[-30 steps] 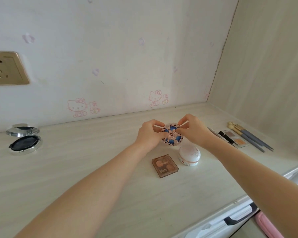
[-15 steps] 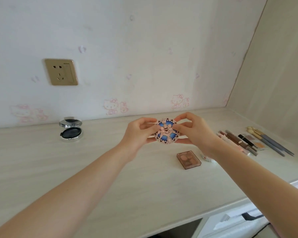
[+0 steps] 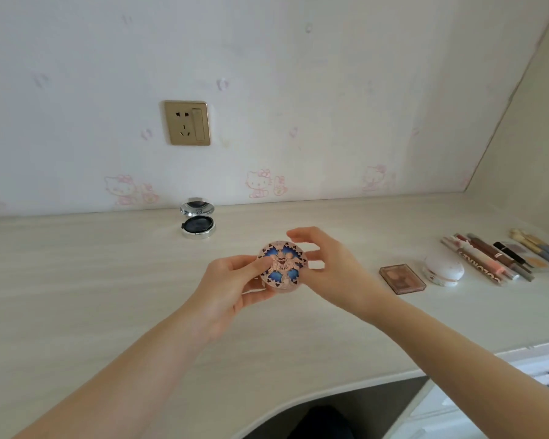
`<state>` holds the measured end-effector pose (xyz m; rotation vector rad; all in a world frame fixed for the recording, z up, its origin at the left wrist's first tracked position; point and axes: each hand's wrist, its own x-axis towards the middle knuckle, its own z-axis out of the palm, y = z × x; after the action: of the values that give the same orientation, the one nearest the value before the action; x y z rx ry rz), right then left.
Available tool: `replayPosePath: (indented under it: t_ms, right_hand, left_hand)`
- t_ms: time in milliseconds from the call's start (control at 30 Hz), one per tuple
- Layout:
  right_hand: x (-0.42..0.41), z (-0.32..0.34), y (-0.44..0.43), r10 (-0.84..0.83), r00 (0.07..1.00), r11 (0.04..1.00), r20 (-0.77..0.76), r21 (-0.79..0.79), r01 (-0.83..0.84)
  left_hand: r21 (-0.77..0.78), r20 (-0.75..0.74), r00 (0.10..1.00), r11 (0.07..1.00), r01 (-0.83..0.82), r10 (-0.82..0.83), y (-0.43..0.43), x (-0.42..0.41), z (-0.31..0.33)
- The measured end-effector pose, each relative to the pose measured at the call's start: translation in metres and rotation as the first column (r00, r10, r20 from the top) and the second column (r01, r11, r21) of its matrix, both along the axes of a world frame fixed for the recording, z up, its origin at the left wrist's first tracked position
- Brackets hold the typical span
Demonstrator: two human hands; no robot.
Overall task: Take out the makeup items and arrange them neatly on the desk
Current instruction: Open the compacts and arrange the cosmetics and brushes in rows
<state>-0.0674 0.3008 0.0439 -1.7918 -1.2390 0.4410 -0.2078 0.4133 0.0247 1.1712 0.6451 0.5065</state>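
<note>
Soft, even light is covering the desk (image 3: 108, 296); shadows are showing faint; edges are bending; its front right corner is blurring.

Lip gloss tube (image 3: 479, 264), in the row near the desk's (image 3: 140, 312) right edge: capital letters along the barrel; I read "COLORKEY", the last letters unsure. Brown palette (image 3: 401, 278): lid print too small to read. Round compact (image 3: 282, 267) I hold: pattern only, no lettering legible.

Three round compacts (image 3: 282, 268) (image 3: 198, 224) (image 3: 445, 270), one square palette (image 3: 402, 278), one wall socket (image 3: 187, 123).
</note>
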Motion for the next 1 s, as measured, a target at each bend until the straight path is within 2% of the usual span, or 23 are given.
replayPosePath:
  t_ms: [133,200,333,500,633,800,1000]
  right_hand:
    - [-0.015,-0.012,0.007,0.231,0.939,0.973,0.257,-0.055,-0.224]
    - [-0.019,-0.016,0.010,0.261,0.914,0.965,0.311,-0.082,-0.248]
    - [-0.022,-0.018,0.020,0.228,0.935,0.973,0.270,-0.051,-0.223]
    - [-0.023,-0.018,0.028,0.183,0.972,0.983,0.147,-0.006,-0.184]
    - [-0.019,-0.016,0.032,0.155,0.964,0.988,0.217,-0.035,-0.151]
    - [-0.015,-0.012,0.032,0.216,0.898,0.975,0.383,-0.134,-0.177]
    - [-0.016,-0.004,0.037,0.252,0.879,0.967,0.406,-0.130,-0.217]
  left_hand:
    - [-0.050,-0.005,1.000,0.998,-0.029,0.029,0.007,-0.021,-0.007]
    - [-0.092,0.021,0.999,0.995,-0.031,0.033,0.008,-0.027,-0.009]
    - [-0.177,0.103,0.994,0.984,-0.007,0.026,0.010,-0.032,-0.012]
    - [-0.408,0.250,0.967,0.911,0.057,0.051,0.009,-0.025,-0.010]
    - [-0.522,0.345,0.936,0.843,0.129,0.071,0.011,-0.015,-0.014]
    - [-0.509,0.328,0.942,0.854,0.109,0.075,0.016,-0.012,-0.025]
    - [-0.494,0.328,0.941,0.863,0.102,0.077,0.018,-0.013,-0.026]
